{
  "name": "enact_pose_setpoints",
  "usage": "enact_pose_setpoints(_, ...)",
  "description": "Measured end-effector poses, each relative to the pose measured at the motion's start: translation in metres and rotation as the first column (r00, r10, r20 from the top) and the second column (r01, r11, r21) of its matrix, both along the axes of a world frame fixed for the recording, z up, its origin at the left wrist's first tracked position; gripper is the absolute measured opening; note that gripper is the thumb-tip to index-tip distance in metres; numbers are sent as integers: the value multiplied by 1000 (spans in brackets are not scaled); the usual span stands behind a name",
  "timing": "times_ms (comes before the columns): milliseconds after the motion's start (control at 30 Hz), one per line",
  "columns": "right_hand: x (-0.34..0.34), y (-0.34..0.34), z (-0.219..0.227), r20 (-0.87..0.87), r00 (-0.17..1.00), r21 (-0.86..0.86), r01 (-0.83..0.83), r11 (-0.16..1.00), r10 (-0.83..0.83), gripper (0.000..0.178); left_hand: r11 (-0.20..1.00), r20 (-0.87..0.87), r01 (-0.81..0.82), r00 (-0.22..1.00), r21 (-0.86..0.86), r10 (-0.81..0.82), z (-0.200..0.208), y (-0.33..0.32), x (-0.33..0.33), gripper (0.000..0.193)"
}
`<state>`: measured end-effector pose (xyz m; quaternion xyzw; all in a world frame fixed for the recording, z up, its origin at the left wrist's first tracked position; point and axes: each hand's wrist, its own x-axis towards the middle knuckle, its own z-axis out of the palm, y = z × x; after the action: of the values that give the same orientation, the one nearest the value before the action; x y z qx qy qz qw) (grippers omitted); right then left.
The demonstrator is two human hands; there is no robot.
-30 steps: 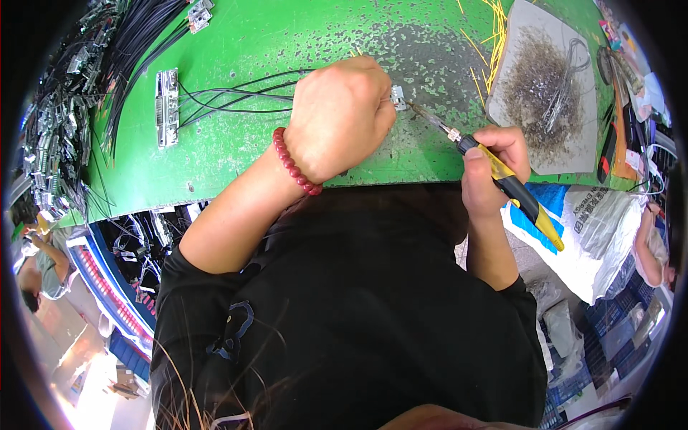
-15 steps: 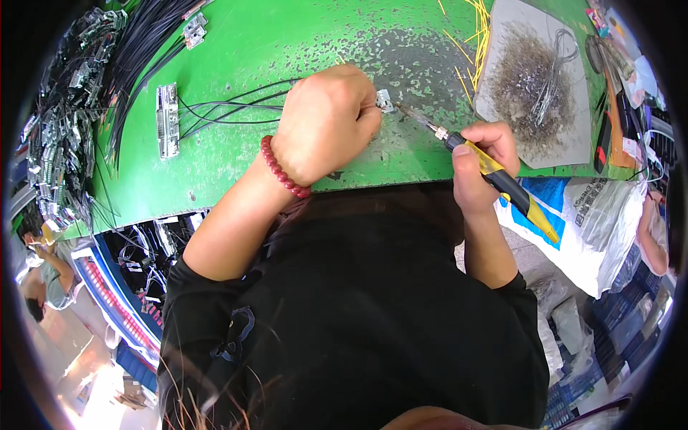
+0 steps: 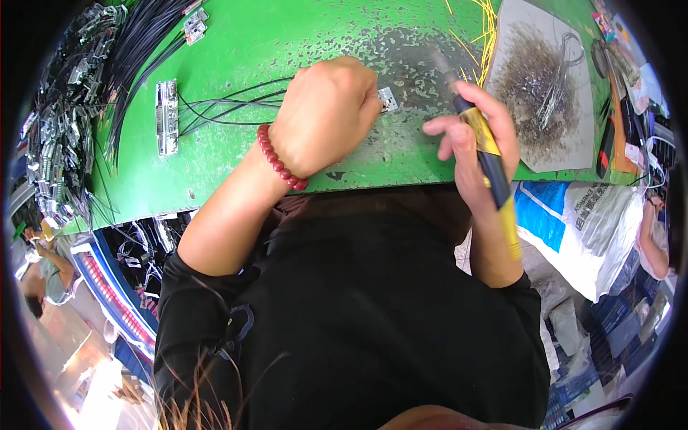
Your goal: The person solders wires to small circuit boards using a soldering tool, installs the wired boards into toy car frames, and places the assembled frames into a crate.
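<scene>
My left hand, with a red bead bracelet on its wrist, is closed. Out of its fingertips pokes a small silver metal part; the grip itself is hidden behind the hand. Black wires run from under the hand to a long silver metal connector lying on the green bench at the left. In my right hand is a yellow and black soldering iron, its handle slanting down across the palm. Its blurred tip points up and away, apart from the silver part, and several right fingers are loosened from the handle.
The green worktop has worn paint. A grey board with dark residue and thin wire lies at the right, beside yellow strands. Piled metal connectors and black cables fill the left. A white bag hangs below the right edge.
My right hand has swung the soldering iron's tip up and away from the small metal part, turning the handle steeper and spreading some fingers. The left hand has barely moved.
</scene>
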<state>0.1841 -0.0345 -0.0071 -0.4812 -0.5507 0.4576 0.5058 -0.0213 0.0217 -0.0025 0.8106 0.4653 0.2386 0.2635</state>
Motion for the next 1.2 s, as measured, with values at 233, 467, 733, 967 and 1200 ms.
enact_pose_setpoints(233,-19,29,-9,328,933,187,-216,958,146,32,1000,56,-11,998,-15,12,-6,0,-2,5)
enact_pose_setpoints(467,-19,35,-18,511,859,335,-241,911,39,32,999,75,-24,997,-33,26,-7,-1,-2,6)
enact_pose_setpoints(733,-2,10,3,190,981,109,-58,992,37,43,999,61,-41,997,-23,42,-7,-2,-1,4)
enact_pose_setpoints(967,21,-2,-17,-12,998,98,65,993,-64,35,999,61,-38,997,-1,38,-7,-1,1,3)
enact_pose_setpoints(1200,15,0,-16,-76,995,-27,64,998,-66,17,999,56,-42,998,3,41,-8,-1,1,4)
